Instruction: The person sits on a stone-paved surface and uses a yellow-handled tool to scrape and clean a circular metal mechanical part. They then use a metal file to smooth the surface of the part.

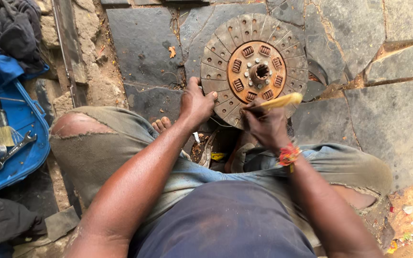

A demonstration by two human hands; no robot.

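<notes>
Two hands: both work on one clutch disc (254, 71), which leans on stone slabs (393, 119) just ahead of the person's knees
Left hand (196, 102): fingers curled over the disc's lower-left rim, closed on it, thumb pointing up along the friction face
Right hand (264, 125): closed round a yellow handle (283, 101), a tool whose working end I cannot make out, since it sits behind the knuckles against the lower edge of the disc
Disc: grey segmented lining outside, rusty hub plate with springs and a splined bore in the middle, up and slightly right of the left hand
Grip advice: the left hand does well to press the rim down and toward the body, so the disc cannot rock or turn while the tool bites
Tool advice: short, controlled strokes close to the right hand's knuckles look safest; a slip would run toward the left fingers, which sit near
Feet: bare toes (161, 124) lie just under the left wrist, close to the disc's bottom edge, so weight on the rim needs care
Tray (29, 162): blue, far off to the left of the left arm, holding a spanner (16, 149) and a brush (1, 129)
Wristband (288, 155): red and yellow, on the right wrist
</notes>
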